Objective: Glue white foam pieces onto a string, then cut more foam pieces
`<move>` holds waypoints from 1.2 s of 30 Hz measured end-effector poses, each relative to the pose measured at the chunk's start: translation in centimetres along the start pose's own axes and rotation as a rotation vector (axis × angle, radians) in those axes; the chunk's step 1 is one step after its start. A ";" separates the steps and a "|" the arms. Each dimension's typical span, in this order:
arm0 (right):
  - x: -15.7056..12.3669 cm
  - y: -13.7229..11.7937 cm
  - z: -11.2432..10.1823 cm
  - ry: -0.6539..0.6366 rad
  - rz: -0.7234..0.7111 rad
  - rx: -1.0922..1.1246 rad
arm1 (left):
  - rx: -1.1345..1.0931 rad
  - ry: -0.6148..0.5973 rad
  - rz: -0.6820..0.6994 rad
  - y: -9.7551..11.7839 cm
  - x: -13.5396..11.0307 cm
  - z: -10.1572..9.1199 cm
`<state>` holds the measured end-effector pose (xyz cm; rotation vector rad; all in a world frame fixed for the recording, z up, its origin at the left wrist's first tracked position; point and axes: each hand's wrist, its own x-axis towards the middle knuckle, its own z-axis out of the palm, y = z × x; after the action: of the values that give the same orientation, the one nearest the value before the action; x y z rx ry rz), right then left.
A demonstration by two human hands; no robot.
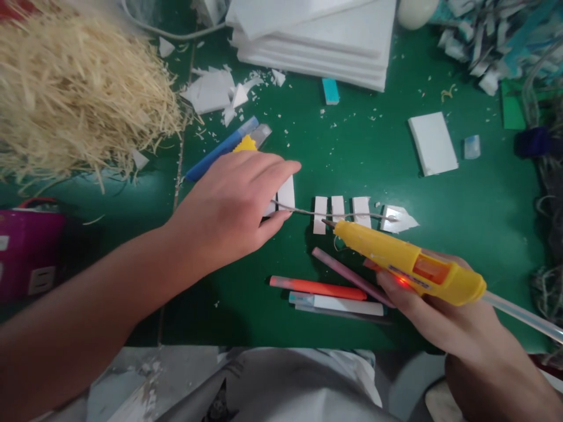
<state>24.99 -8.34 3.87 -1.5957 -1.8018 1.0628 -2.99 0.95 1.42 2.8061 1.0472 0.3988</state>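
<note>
Your left hand [233,202] hides part of a white piece [287,193], so I cannot tell its grip. Green tabletop [365,149] runs from its near edge, under your forearms, to the stacked sheets [312,50] ahead. Your right hand [457,325] is closed around a yellow glue gun [407,258], nozzle [329,224] near the cord [303,211] stretching right from your left.

Cannot see the whole of the white piece [286,192] or the grey cord [303,211] under the left hand [229,196], nor the yellow scrap [245,144] behind it. Cannot read the small label [393,271] on the glue gun [382,246]. Cannot follow, past 3 edges, the straw [88,94] (left), white boards [316,38] (top), glue stick [523,314] (right).
</note>
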 end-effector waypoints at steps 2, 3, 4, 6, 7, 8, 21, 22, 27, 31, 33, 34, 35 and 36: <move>0.1 0.0 0.1 0.004 -0.003 0.008 | 0.020 -0.009 0.002 0.2 -0.3 -0.2; 0.1 0.0 0.2 0.007 -0.006 0.014 | 0.030 -0.024 -0.006 0.3 -0.4 -0.3; 0.1 0.0 0.2 0.006 -0.009 0.018 | 0.041 -0.046 -0.019 0.3 -0.6 -0.4; 0.1 0.1 0.2 0.000 -0.011 0.026 | 0.051 -0.082 -0.031 0.1 -0.9 -0.7; 0.0 0.1 0.2 -0.007 -0.008 0.025 | 0.049 -0.086 -0.022 -0.1 -1.0 -0.8; 0.0 0.2 0.2 -0.012 -0.008 0.020 | 0.050 -0.084 -0.010 -0.2 -1.2 -1.0; 0.0 -0.1 -0.3 -0.029 -0.066 -0.080 | -0.206 -0.030 0.015 2.0 0.4 1.3; 0.1 -0.1 -0.2 -0.028 -0.059 -0.071 | -0.214 -0.034 0.014 1.9 0.5 1.4; 0.4 -0.3 0.1 0.008 -0.045 -0.037 | -0.221 0.023 0.072 1.7 1.0 2.3; 0.2 -0.2 0.0 0.004 -0.051 -0.042 | -0.194 0.042 0.087 1.6 0.9 2.2; 0.1 -0.1 -0.1 -0.001 -0.054 -0.046 | -0.181 0.025 0.080 1.5 0.7 1.9; 0.0 -0.1 -0.2 -0.012 -0.052 -0.056 | -0.176 0.014 0.079 1.5 0.6 1.7; -0.1 0.0 -0.3 -0.023 -0.049 -0.069 | -0.170 0.002 0.074 1.4 0.5 1.5; -0.2 0.1 -0.3 -0.047 -0.044 -0.083 | -0.164 -0.008 0.064 1.3 0.4 1.3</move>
<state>25.37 -8.49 4.00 -1.5838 -1.9260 1.0253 -1.54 0.18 0.51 2.6985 0.8814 0.4581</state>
